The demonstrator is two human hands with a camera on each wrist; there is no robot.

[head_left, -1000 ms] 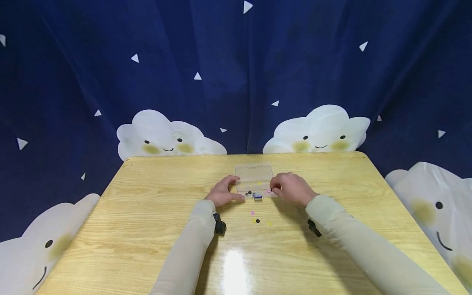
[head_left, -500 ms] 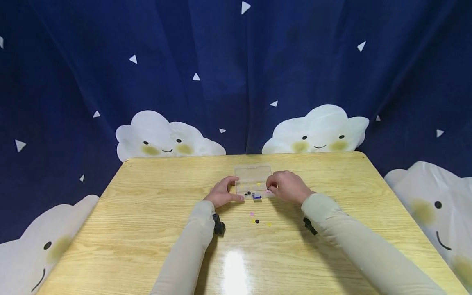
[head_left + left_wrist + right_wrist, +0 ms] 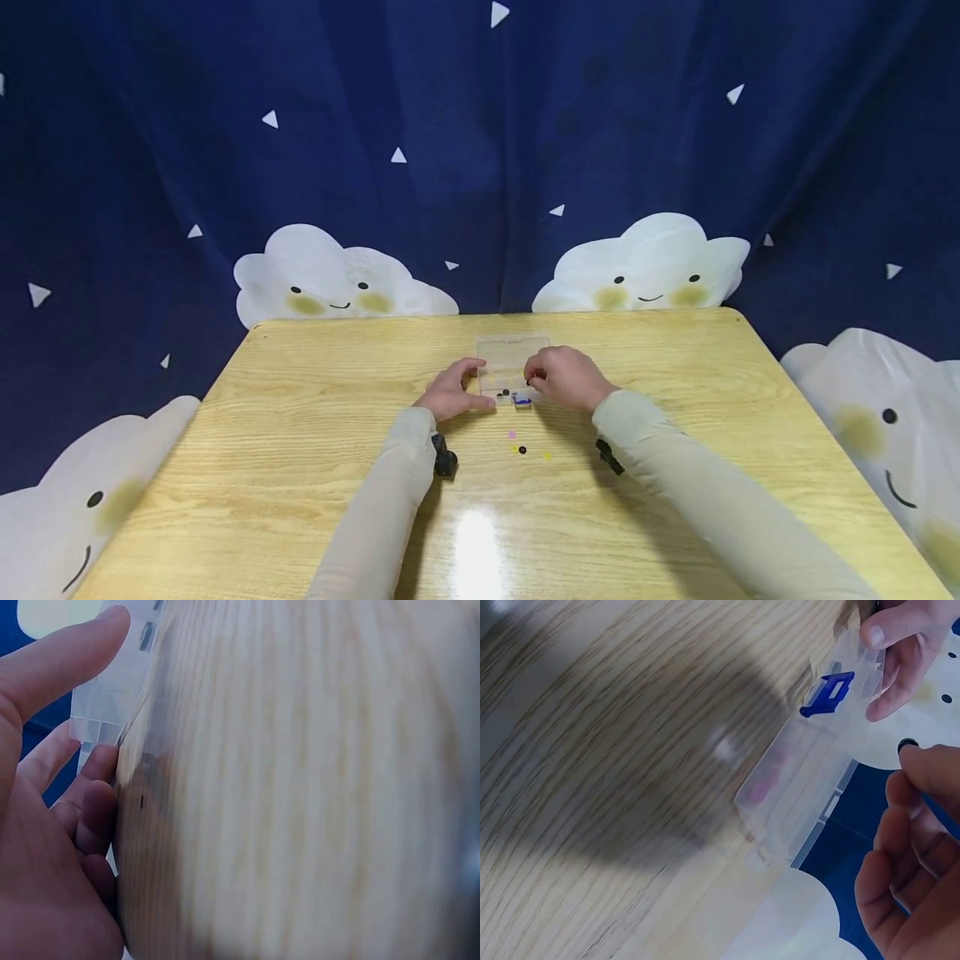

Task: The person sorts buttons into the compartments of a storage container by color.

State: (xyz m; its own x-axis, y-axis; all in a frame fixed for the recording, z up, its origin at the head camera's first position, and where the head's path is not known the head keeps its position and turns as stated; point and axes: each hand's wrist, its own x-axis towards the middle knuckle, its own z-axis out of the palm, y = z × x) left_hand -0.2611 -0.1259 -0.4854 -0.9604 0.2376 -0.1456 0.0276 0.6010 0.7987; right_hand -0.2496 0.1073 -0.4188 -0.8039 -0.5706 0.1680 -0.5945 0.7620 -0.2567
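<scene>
A clear plastic box (image 3: 513, 352) with compartments stands with its lid raised at the back, and a blue clasp (image 3: 832, 691) is on its front. My left hand (image 3: 455, 392) holds the box's left end, thumb at the front corner and fingers toward the back. Between thumb and forefinger, my right hand (image 3: 568, 379) pinches a small black button (image 3: 907, 742) over the box. Inside lie black buttons (image 3: 506, 392) on the left, and pink pieces (image 3: 769, 780) show through the wall at the right end. My right hand hides part of the compartments in the head view.
In front of the box, a pink piece (image 3: 512, 435), a black button (image 3: 522, 450) and yellow pieces (image 3: 547, 456) lie loose on the wooden table (image 3: 300, 467). A dark blue curtain (image 3: 495, 167) with clouds hangs behind the table.
My right hand has moved left over the box, from its right end toward the middle, with the black button pinched. My left hand has stayed on the box.
</scene>
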